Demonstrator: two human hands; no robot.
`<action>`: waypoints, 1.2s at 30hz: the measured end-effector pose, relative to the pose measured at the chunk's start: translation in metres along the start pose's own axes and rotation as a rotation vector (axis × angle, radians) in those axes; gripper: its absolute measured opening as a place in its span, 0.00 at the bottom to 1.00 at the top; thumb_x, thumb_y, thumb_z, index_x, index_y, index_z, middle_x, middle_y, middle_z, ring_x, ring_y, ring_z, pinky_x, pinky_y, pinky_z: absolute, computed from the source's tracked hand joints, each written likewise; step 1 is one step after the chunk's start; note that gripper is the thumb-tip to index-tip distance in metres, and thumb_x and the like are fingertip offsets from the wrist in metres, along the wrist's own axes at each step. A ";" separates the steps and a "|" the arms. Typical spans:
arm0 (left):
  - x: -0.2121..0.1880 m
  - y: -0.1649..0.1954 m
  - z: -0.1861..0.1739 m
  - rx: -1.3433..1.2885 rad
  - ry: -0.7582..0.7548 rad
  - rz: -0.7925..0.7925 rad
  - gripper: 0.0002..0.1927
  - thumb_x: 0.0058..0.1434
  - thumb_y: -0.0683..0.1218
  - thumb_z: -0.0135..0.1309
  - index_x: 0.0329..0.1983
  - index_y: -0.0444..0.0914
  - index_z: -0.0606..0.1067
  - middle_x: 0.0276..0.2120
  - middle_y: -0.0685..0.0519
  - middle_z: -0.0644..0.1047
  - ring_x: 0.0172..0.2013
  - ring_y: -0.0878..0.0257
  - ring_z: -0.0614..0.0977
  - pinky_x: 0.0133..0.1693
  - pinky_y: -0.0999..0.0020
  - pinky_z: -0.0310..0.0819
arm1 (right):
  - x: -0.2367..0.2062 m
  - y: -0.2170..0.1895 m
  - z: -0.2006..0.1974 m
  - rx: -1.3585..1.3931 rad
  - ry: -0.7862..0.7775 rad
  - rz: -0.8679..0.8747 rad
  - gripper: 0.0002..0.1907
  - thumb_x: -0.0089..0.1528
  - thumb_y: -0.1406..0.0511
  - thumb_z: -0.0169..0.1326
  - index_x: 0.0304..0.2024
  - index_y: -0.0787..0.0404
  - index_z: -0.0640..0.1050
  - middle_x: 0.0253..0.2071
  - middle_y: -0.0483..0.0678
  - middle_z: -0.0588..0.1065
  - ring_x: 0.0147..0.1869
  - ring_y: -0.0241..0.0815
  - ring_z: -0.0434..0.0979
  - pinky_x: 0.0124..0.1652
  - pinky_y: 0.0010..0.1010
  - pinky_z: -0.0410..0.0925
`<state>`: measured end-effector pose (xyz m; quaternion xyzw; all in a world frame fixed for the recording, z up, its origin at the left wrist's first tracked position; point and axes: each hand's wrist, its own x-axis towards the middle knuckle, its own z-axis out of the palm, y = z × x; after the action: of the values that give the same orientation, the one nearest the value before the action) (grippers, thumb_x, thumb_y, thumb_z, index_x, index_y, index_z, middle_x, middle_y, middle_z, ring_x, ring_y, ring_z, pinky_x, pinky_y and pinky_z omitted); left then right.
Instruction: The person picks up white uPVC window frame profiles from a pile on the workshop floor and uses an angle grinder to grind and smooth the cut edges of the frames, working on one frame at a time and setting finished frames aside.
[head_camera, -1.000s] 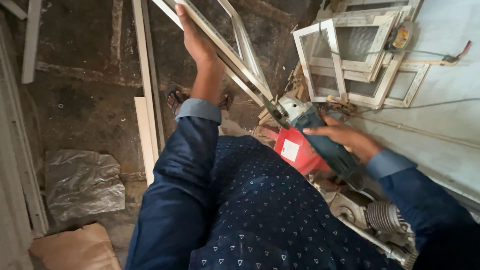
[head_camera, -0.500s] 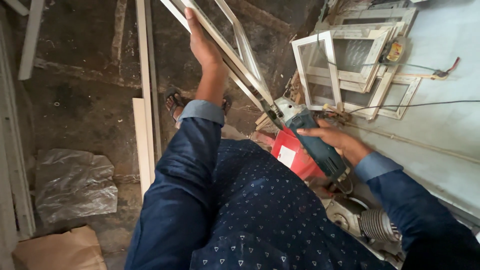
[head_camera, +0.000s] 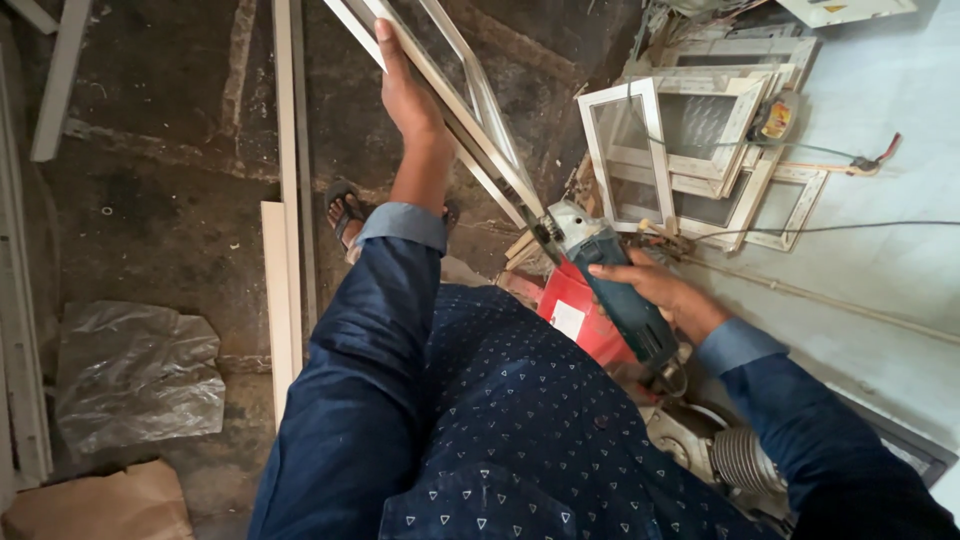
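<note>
The left hand (head_camera: 408, 92) is stretched forward and closed around a rail of a long cream-white window frame (head_camera: 470, 130), which slants from the top of the view down toward the right above the dark concrete floor (head_camera: 180, 210). The right hand (head_camera: 660, 292) is wrapped around the body of a blue-green angle grinder (head_camera: 608, 280). The grinder's grey metal head meets the lower end of the frame, near the middle of the view. Just beneath the grinder sits a red box-shaped object with a white label (head_camera: 580, 318). To the right, several small cream-white square frames (head_camera: 690, 150) are stacked and leaning together beside a pale wall, with thin cables running across them. Both arms wear dark blue sleeves; the shirt has a small triangle pattern. A foot in a sandal (head_camera: 345, 212) stands on the floor under the left forearm. Long pale strips (head_camera: 285, 180) lie along the floor to the left, and a crumpled clear plastic sheet (head_camera: 135, 375) lies farther left, with brown cardboard (head_camera: 100, 505) just below it.
</note>
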<state>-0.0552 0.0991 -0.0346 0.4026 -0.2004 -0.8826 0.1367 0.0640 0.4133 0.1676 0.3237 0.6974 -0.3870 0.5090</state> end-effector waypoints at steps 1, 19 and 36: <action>0.000 0.001 0.001 0.008 0.006 -0.008 0.54 0.51 0.77 0.56 0.63 0.29 0.72 0.53 0.44 0.79 0.50 0.53 0.81 0.51 0.57 0.76 | 0.001 0.001 0.000 0.011 -0.010 -0.007 0.24 0.59 0.58 0.62 0.52 0.63 0.72 0.32 0.57 0.78 0.29 0.46 0.81 0.28 0.37 0.76; 0.003 0.005 0.003 0.041 0.002 -0.015 0.58 0.49 0.79 0.56 0.66 0.29 0.69 0.56 0.41 0.77 0.55 0.49 0.79 0.55 0.53 0.73 | -0.004 0.004 0.004 0.077 -0.020 -0.049 0.21 0.60 0.58 0.60 0.50 0.62 0.72 0.32 0.56 0.78 0.30 0.48 0.82 0.30 0.40 0.77; -0.001 0.008 0.015 0.077 0.056 0.018 0.46 0.53 0.78 0.53 0.46 0.30 0.78 0.33 0.49 0.80 0.34 0.58 0.82 0.38 0.60 0.77 | 0.005 0.032 -0.014 0.115 0.046 0.046 0.20 0.60 0.59 0.61 0.47 0.69 0.77 0.34 0.60 0.81 0.31 0.51 0.83 0.32 0.40 0.78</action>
<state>-0.0661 0.0963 -0.0215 0.4301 -0.2341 -0.8614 0.1347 0.0832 0.4414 0.1586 0.3774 0.6778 -0.4070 0.4822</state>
